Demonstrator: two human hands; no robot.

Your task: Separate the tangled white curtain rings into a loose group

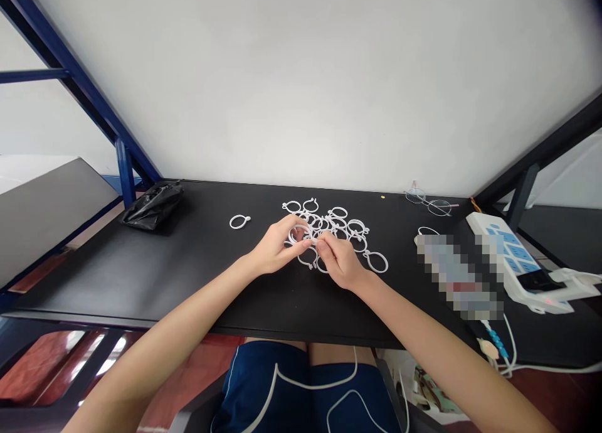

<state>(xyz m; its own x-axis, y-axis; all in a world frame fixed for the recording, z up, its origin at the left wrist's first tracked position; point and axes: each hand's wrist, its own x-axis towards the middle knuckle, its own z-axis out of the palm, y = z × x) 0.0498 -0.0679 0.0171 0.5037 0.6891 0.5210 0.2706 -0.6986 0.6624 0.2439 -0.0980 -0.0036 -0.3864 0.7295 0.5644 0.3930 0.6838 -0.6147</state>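
1. Currently your left hand (276, 250) is over the middle of the black worktop (188, 276). Its fingers are curled narrow around the held ring (300, 235), a thin white plastic loop.
2. Your right hand (341, 261) is just beside the left. Its fingers are pinched close on the near-right edge of the same held ring, so both hands grip it, and the fingertips of the two hands almost meet.
3. The held ring is at the near-left edge of the ring pile (345, 223). It is too small to tell whether it is raised or touching the loops under it.
4. The ring pile is a loose cluster of matching white loops lying flat and overlapping, spread beyond and to the right of your hands.
5. One big loop (376, 261) lies flat just beside your right wrist, at the near-right end of the cluster.
6. A lone ring (239, 221) lies flat on the worktop, apart from the cluster and to the left of your left hand.
7. A crumpled black bag (153, 206) is at the far-left corner of the worktop.
8. A pair of glasses (430, 202) lies at the far right, by the white wall.
9. A white power strip (510, 254) with blue sockets is at the right edge, with a blurred patch (456, 276) next to it.
10. Your blue shorts (282, 389) show below the worktop's near edge.
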